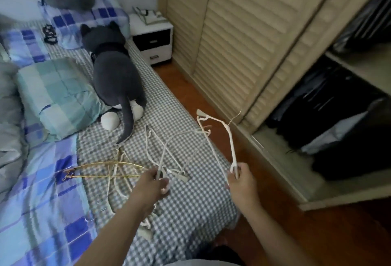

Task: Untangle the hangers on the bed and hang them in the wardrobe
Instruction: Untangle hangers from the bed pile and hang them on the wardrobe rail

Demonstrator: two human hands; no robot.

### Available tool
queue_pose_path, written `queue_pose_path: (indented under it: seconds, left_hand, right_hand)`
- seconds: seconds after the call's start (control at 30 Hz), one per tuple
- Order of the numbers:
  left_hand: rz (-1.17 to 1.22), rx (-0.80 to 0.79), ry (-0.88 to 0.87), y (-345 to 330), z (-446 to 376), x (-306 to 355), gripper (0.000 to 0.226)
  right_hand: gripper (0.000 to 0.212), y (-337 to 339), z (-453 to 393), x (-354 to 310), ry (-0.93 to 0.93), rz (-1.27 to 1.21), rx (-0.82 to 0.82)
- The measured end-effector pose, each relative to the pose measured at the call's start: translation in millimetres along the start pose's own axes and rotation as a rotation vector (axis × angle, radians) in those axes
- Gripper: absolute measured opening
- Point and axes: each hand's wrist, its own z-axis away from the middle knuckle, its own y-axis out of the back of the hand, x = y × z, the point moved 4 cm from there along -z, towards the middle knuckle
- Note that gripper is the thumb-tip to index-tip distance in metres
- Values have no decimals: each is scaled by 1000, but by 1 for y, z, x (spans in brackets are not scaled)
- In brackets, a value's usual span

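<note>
Hands [157,181] [240,177] apparently each gripping white hangers [220,136].

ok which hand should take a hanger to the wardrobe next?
Right. The right hand grips a white hanger lifted off the bed, beside the open wardrobe. The left hand holds the tangled pile.

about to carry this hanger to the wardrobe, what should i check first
1. Right hand grips the white hanger at one end: ok.
2. That hanger is free of the hanger pile on the bed: cannot tell, one arm reaches toward the pile.
3. Left hand pinches a pile hanger to hold it back: ok.
4. Its thin metal hook is unsnagged: ok, nothing touches it.
5. Wardrobe is open on the right: ok.
6. Free rail space: cannot tell, rail not visible.
</note>
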Motion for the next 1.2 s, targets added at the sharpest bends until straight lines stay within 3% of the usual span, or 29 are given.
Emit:
queue_pose_path:
  seconds: [0.2,0.4,0.57,0.67,0.77,0.9,1.07,1.2]
  left_hand:
    - [-100,-169,-122,-117,18,39,13]
    - [-107,-379,-134,-260,44,54,19]
    - [-19,-463,-53,-380,59,47,29]
    - [-67,-490,-73,-448,73,53,31]
    - [-278,-471,-303,-502,88,98,20]
    - [-455,-457,-683,-579,115,220,12]
    - [-599,-381,-989,-648,139,353,6]
    - [-666,-327,-1185,-704,166,455,3]
  right_hand:
    - [17,77,4,42,-89,-119,220]
    - [24,174,-10,107,-108,-134,420]
    - [28,252,-34,160,-124,-112,407]
    - [18,315,-37,178,-157,-173,438]
    - [13,399,-49,175,-121,-135,543]
    - [17,543,-79,121,19,-151,703]
    - [11,673,-84,34,109,159,885]
    - [6,755,-95,-25,164,266,933]
